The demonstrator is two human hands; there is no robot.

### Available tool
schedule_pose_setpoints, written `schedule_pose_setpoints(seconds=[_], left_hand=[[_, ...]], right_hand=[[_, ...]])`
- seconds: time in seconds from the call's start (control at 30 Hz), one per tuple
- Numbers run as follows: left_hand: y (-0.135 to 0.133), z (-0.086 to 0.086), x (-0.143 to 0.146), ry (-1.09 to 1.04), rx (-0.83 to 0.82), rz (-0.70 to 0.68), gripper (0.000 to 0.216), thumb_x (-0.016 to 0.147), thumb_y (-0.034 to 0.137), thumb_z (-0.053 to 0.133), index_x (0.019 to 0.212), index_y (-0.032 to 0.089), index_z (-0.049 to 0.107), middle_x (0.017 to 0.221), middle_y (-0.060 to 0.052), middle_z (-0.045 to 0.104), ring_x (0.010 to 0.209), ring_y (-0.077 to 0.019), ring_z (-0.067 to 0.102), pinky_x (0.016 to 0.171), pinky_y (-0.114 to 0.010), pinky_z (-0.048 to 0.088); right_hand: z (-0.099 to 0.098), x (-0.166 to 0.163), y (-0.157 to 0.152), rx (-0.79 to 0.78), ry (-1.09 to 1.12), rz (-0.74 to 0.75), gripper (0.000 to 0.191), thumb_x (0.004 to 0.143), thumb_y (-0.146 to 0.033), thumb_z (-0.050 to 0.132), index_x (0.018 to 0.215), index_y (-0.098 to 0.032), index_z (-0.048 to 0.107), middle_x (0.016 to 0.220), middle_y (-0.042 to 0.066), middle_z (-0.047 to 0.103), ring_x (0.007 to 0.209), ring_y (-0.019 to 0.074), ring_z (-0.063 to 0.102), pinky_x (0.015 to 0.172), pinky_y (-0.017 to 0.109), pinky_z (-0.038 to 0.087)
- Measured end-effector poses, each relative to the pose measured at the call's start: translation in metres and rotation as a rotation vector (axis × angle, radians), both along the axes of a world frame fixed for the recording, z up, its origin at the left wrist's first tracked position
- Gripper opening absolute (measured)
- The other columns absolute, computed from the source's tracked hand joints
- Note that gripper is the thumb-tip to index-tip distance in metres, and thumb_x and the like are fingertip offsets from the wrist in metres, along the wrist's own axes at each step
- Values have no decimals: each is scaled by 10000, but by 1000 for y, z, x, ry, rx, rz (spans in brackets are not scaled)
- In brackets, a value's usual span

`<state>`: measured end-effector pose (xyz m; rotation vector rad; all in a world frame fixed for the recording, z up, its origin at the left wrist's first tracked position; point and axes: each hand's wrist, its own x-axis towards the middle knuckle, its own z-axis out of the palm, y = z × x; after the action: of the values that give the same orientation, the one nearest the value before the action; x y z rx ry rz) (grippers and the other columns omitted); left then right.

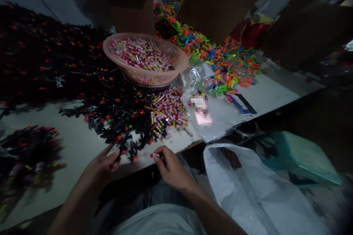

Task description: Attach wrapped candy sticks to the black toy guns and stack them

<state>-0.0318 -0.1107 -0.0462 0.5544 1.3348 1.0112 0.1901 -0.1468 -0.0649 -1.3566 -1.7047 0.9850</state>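
Left of the basket (154,78) a big heap of black pieces (41,55) looks untouched to me, while below it my left hand (103,165) pinches one black piece (131,152) and my right hand (171,167) grips a pink candy (152,155), with many loose candies (168,112) left over.

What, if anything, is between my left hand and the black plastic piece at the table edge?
Nothing visible. The left hand has its fingers right beside the black plastic piece; whether they touch is unclear.
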Motion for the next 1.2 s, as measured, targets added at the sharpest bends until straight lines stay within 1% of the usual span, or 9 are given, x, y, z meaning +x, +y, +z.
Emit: schedule_pose_setpoints(seconds=[0.07, 0.17, 0.27, 0.37, 0.5, 0.6, 0.7, 0.97, 1.2], left_hand=[[-8, 0, 8, -96, -21, -36, 664, 586, 240, 811, 1195, 170, 557, 785, -23, 681, 420, -7, 385, 382, -121, 302], [-23, 4, 24, -78, -75, -40, 681, 559, 301, 832, 1181, 177, 583, 733, -4, 671, 468, -26, 462, 450, -125, 381], [-35, 9, 41, -2, -56, -10, 536, 536, 347, 836, 998, 137, 664, 713, -32, 683, 571, -82, 575, 541, -159, 461], [-40, 12, 55, -71, 6, 12, 442, 527, 354, 839, 866, 128, 667, 768, -55, 703, 661, -129, 638, 609, -201, 510], [-38, 15, 64, -126, 61, 20, 451, 526, 308, 849, 883, 135, 636, 857, -52, 717, 695, -148, 672, 656, -236, 546], [-37, 14, 64, -119, 97, -5, 433, 550, 306, 840, 878, 132, 616, 831, -50, 723, 699, -159, 682, 668, -250, 558], [-39, 12, 64, -94, 149, -33, 400, 575, 298, 827, 863, 126, 610, 816, -55, 728, 719, -165, 686, 681, -252, 565], [-44, 13, 62, 2, 245, -66, 382, 619, 287, 797, 912, 134, 606, 820, -70, 738, 772, -193, 697, 724, -272, 569], [-44, 13, 63, 15, 187, -22, 429, 563, 318, 823, 873, 129, 593, 808, -82, 741, 762, -209, 700, 708, -282, 575]], right_hand=[[1, -2, -1, -3, 35, -4, 116, 888, -237, 456, 985, -193, 504, 910, 51, 610, 892, 177, 572, 814, 301, 444], [2, -4, -3, -7, 81, -18, 115, 892, -252, 457, 986, -204, 503, 907, 39, 615, 890, 170, 579, 808, 291, 449], [4, -6, -8, -27, 143, -35, 118, 898, -284, 464, 983, -212, 502, 910, 29, 623, 875, 158, 589, 788, 275, 460], [6, -9, -14, -59, 245, 14, 131, 907, -315, 464, 989, -220, 499, 913, 18, 642, 841, 140, 611, 735, 245, 475], [7, -10, -21, -72, 343, 10, 118, 924, -317, 456, 978, -225, 506, 884, 3, 652, 813, 124, 622, 711, 226, 476], [6, -8, -24, -65, 362, -66, 123, 925, -315, 467, 977, -218, 520, 884, 7, 643, 816, 122, 612, 724, 227, 470], [6, -7, -24, -45, 367, -59, 119, 924, -307, 472, 980, -215, 521, 881, 11, 641, 808, 122, 609, 714, 223, 468], [17, -4, -23, 9, 176, 15, 143, 943, -285, 396, 981, -199, 504, 857, 27, 633, 787, 136, 601, 696, 235, 455], [26, -3, -20, 130, -127, 38, 212, 941, -229, 325, 986, -175, 525, 877, 72, 650, 802, 180, 599, 720, 283, 442]])
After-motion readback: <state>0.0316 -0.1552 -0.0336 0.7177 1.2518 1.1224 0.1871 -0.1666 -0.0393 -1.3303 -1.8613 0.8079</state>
